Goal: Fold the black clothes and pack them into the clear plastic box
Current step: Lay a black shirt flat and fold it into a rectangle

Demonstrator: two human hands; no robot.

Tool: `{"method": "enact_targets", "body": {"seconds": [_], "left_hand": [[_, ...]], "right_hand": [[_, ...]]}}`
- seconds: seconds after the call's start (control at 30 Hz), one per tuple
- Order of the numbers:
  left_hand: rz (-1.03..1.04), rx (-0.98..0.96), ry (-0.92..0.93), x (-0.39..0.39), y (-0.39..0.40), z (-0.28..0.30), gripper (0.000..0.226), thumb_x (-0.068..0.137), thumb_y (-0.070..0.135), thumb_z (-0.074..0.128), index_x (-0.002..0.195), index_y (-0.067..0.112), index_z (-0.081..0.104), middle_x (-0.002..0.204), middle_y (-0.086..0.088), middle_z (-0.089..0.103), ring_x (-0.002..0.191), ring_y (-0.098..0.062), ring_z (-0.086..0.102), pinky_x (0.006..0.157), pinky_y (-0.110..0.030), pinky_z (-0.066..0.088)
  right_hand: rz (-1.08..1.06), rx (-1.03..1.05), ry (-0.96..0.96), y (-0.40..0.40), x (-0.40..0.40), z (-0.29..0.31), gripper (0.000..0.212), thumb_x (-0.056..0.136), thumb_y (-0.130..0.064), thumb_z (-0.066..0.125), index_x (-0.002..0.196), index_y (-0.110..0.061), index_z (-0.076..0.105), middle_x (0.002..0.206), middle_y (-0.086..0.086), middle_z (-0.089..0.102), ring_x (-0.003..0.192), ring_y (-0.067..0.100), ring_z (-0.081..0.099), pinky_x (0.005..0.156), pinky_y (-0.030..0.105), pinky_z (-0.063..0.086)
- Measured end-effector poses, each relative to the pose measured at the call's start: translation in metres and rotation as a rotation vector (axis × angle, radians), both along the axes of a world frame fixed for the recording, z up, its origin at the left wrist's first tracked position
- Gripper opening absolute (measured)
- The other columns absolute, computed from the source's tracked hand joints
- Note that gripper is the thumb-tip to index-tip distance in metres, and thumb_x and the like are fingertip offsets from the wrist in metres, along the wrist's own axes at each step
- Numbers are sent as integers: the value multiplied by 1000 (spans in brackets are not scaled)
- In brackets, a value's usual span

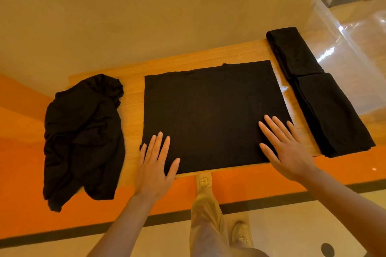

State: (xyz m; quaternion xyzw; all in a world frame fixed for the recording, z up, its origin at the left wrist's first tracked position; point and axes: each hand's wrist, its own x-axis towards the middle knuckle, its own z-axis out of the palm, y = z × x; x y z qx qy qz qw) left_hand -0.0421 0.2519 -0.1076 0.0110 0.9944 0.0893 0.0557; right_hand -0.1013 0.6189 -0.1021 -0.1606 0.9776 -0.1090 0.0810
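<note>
A black garment [211, 110] lies flat as a broad rectangle in the middle of the wooden table [133, 94]. My left hand [155, 165] rests on its near left corner with straight fingers. My right hand [286, 146] lies flat on its near right corner, fingers spread. A crumpled black pile [83, 137] sits at the left and hangs over the table's front edge. Two folded black clothes lie at the right, one farther [292, 50] and one nearer [332, 115]. The clear plastic box [353, 33] stands at the far right, with nothing visible inside.
The table's front edge runs just below my hands. Beneath it are an orange floor strip and my legs and shoes [204, 181]. A plain beige wall rises behind the table.
</note>
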Motion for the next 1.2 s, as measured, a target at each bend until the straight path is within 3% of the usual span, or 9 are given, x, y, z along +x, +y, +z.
{"method": "enact_targets", "body": {"seconds": [0.17, 0.27, 0.33, 0.37, 0.47, 0.57, 0.73, 0.93, 1.2], "left_hand": [[-118, -34, -42, 21, -12, 6, 70, 96, 64, 21, 152, 23, 18, 161, 0, 9, 149, -15, 1, 120, -37, 3], [-161, -65, -71, 35, -24, 7, 71, 95, 62, 22, 152, 19, 21, 160, -2, 11, 149, -18, 5, 119, -33, 3], [-187, -139, -38, 41, -30, 8, 64, 98, 51, 28, 149, 13, 28, 157, -8, 24, 146, -23, 17, 118, -32, 4], [-214, -174, -6, 44, -32, 7, 59, 97, 41, 43, 146, 9, 33, 153, -12, 31, 143, -25, 25, 118, -33, 5], [-267, -199, 60, 49, -34, 8, 73, 71, 12, 82, 136, 4, 48, 143, -16, 46, 134, -28, 43, 115, -37, 29], [-274, -196, 136, 59, -39, 8, 73, 59, -6, 85, 127, 0, 57, 135, -18, 55, 126, -29, 52, 101, -40, 44], [-244, -150, 246, 71, -42, 12, 61, 56, -12, 83, 114, -3, 66, 120, -20, 64, 113, -29, 62, 94, -38, 49], [-178, -56, 358, 79, -38, 36, 43, 54, -8, 87, 94, -2, 72, 90, -14, 72, 84, -27, 71, 76, -37, 56], [-20, 148, 332, 88, -42, 47, 30, 75, -4, 75, 103, 3, 71, 98, -10, 70, 94, -22, 67, 84, -33, 52]], "right_hand": [[101, 18, 4, 22, 20, 3, 70, 96, -63, 13, 152, -21, 14, 161, -2, 6, 148, 12, -4, 119, 42, 6], [202, 65, 22, 42, 29, -1, 70, 97, -59, 29, 152, -20, 11, 160, 1, 12, 148, 15, 0, 119, 40, 10], [246, 68, 57, 53, 30, -3, 74, 92, -34, 58, 151, -21, 15, 159, 3, 19, 148, 18, 6, 117, 41, 24], [258, 57, 73, 57, 30, -3, 82, 83, -18, 70, 149, -19, 22, 156, 5, 24, 147, 21, 14, 111, 41, 34], [288, 52, 115, 63, 30, 5, 93, 58, 9, 80, 140, -14, 42, 148, 7, 41, 136, 24, 38, 82, 25, 55], [341, 36, 152, 67, 33, 9, 91, 51, 13, 81, 134, -13, 52, 143, 7, 47, 131, 24, 44, 75, 18, 52], [349, 23, 144, 77, 42, 17, 81, 46, 12, 86, 120, -10, 64, 133, 9, 58, 120, 25, 56, 80, 25, 52], [269, -114, 120, 89, 45, 24, 52, 69, 7, 78, 117, -10, 66, 119, 10, 66, 103, 23, 68, 81, 33, 58], [129, -225, 55, 98, 54, 47, 31, 80, -1, 70, 110, -8, 69, 101, 7, 70, 90, 18, 69, 78, 23, 50]]}}
